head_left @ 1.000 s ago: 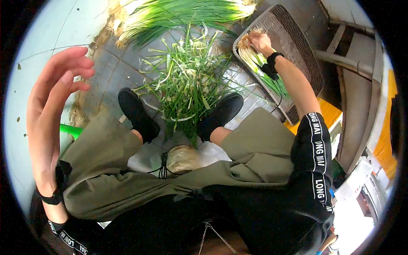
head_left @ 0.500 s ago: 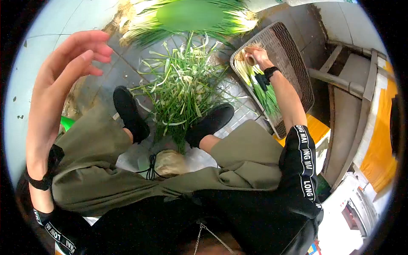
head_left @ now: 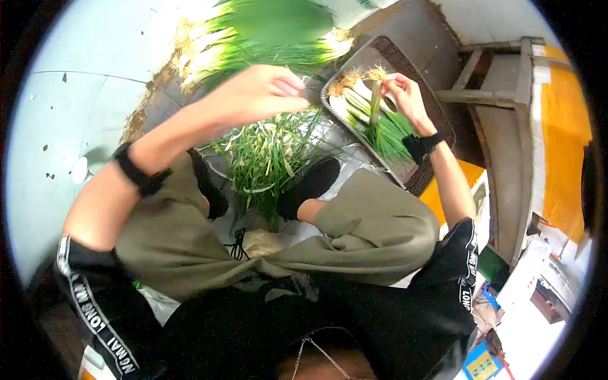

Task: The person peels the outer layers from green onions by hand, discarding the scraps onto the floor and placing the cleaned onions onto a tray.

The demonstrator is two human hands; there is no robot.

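Observation:
My right hand (head_left: 405, 95) pinches a single scallion (head_left: 376, 101) near its white root end and holds it over a dark woven tray (head_left: 437, 120). Several cleaned scallions (head_left: 367, 120) lie in the tray, roots pointing away from me. My left hand (head_left: 263, 95) reaches across in front of me, blurred, with its back to the camera and its fingertips close to the tray's near edge. Its palm is hidden and I see nothing in it.
A pile of green scallion trimmings (head_left: 272, 152) lies on the tiled floor between my black shoes (head_left: 313, 183). A bundle of uncleaned scallions (head_left: 266, 44) lies beyond it. A wooden frame (head_left: 506, 95) and a yellow surface (head_left: 563, 114) stand at the right.
My left hand has swung from far left, raised and open, across to the middle near the tray. My right hand has lifted a scallion up from the tray. The view has tilted.

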